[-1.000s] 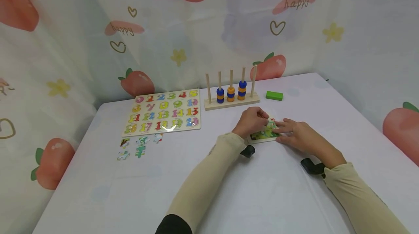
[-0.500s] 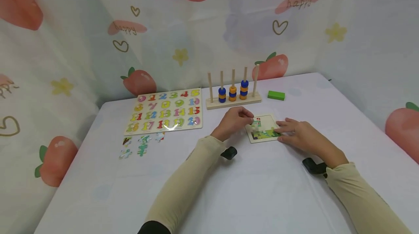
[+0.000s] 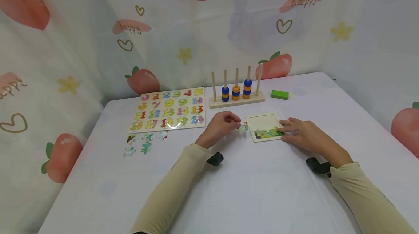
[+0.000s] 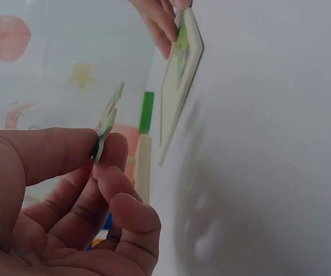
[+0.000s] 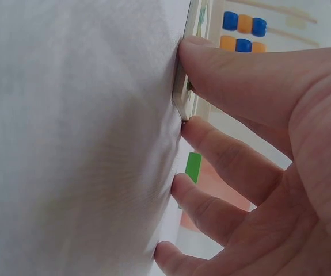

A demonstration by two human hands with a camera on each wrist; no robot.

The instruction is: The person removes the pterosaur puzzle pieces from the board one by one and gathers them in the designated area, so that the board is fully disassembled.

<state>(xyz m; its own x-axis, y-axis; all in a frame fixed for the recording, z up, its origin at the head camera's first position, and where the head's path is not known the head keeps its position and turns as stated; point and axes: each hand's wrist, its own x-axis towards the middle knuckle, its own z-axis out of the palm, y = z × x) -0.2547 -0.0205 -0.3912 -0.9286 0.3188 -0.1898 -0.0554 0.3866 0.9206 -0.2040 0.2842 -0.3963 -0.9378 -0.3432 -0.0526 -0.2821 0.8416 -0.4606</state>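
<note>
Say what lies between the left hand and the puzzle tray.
In the head view, a puzzle piece, pinched by the left hand, lies between that hand and the puzzle tray.

The head camera looks forward and down over the white cloth-covered worktop (image 3: 229,197), the strawberry-printed fabric backdrop (image 3: 196,26) crossing the upper frame. The wrist cameras view the left hand (image 4: 79,195) and right hand (image 5: 269,149) closely, turned sideways: worktop at frame right and frame left respectively. All three share the pale, flat, rimmed puzzle tray (image 3: 260,122) and green rectangular block (image 3: 279,95).
</note>
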